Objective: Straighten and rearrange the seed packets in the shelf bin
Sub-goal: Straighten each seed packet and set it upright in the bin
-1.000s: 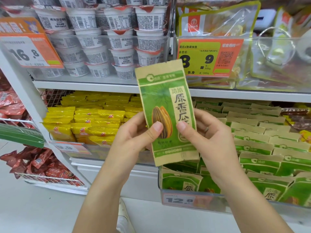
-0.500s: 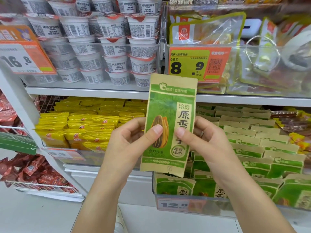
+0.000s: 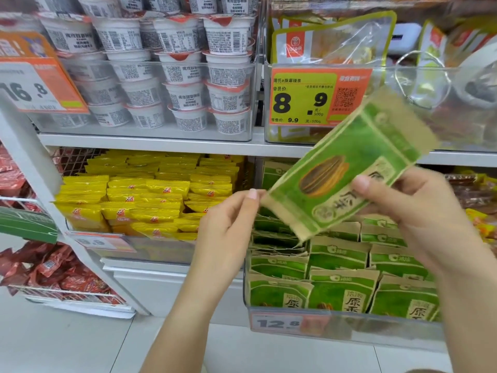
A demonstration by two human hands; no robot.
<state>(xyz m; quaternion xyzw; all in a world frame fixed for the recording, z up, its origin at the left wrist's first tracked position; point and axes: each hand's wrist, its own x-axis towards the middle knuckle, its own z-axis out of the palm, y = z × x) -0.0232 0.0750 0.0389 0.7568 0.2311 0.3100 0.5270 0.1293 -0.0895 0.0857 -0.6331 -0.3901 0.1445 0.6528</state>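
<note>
A: Where the far left of the shelving is looked at, what is found?

B: Red snack packets (image 3: 53, 267) are seen in wire racks, and an orange price tag (image 3: 35, 84) is fixed above them. Beside these, white sealed cups (image 3: 166, 71) are stacked on the upper shelf, with yellow snack packets (image 3: 150, 195) piled in the bin below.

A: And the hands?

B: The left hand (image 3: 228, 227) is raised in front of the yellow packets; its fingertips are laid against the lower left corner of a green sunflower seed packet (image 3: 347, 170), though whether that corner is pinched cannot be told. The packet is blurred, tilted with its top up to the right, and held above the shelf bin (image 3: 347, 329). It is grasped at its lower right edge by the right hand (image 3: 411, 211), thumb on the front.

A: What is kept in the bin?

B: Rows of matching green seed packets (image 3: 341, 289) are stood upright in it, behind a 12.8 price label (image 3: 279, 323).
</note>
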